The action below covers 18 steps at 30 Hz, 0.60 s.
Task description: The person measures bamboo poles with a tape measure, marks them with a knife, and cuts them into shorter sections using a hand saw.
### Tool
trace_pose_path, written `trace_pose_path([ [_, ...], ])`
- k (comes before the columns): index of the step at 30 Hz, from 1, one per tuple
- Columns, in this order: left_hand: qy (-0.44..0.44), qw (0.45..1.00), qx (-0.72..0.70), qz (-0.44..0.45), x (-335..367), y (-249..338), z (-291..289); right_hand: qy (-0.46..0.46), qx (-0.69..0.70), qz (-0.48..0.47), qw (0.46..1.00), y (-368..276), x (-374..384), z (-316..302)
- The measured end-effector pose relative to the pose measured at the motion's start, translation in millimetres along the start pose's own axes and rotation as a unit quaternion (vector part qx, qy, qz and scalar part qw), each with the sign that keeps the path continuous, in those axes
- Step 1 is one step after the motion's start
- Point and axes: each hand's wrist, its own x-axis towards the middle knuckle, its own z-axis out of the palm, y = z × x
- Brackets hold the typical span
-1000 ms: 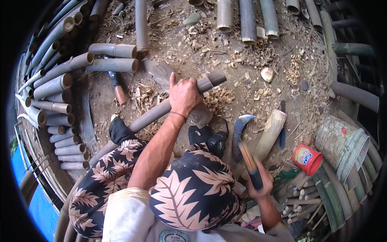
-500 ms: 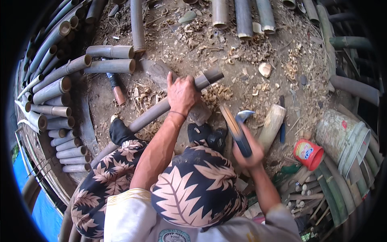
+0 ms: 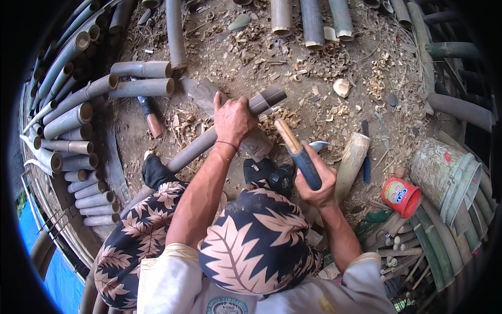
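My left hand point(image 3: 234, 121) is closed over a grey-brown bamboo pole point(image 3: 196, 152). The pole slants from beside my leg up to the right and crosses a wooden block point(image 3: 256, 144). A thin line rings the pole near its far end. In my right hand point(image 3: 319, 183) is a tool with a pale wooden handle and black grip point(image 3: 297, 152). Its narrow end points at the pole's far part; a thin blade seems to run on from it, too fine to make out. Beside that hand shows a curved metal blade point(image 3: 319, 145), its other end hidden.
Cut bamboo lengths point(image 3: 83, 112) are stacked at the left, and more bamboo tubes point(image 3: 312, 26) lie at the far side. A short pale log point(image 3: 353, 159), a red tub point(image 3: 401, 198) and a dirty white bucket point(image 3: 444, 175) stand at the right. Wood shavings point(image 3: 282, 60) litter the ground.
My right hand has moved slightly up and left with the tool, whose narrow end is now nearer the pole. My left hand keeps its hold on the pole.
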Motion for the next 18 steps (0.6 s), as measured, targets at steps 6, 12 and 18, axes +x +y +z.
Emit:
trace_pose_path([
  [6, -0.066, 0.997, 0.027, -0.019, 3, -18, -10, -0.059, -0.130, 0.061, 0.988, -41, -139, -98],
  [12, 0.021, 1.000, 0.018, -0.010, -3, -10, 3, -0.007, -0.053, -0.021, 0.998, -3, -34, -18],
  [18, -0.040, 0.999, 0.022, -0.012, 0, -8, -11, -0.025, -0.053, -0.014, 0.998, -12, -22, -13],
])
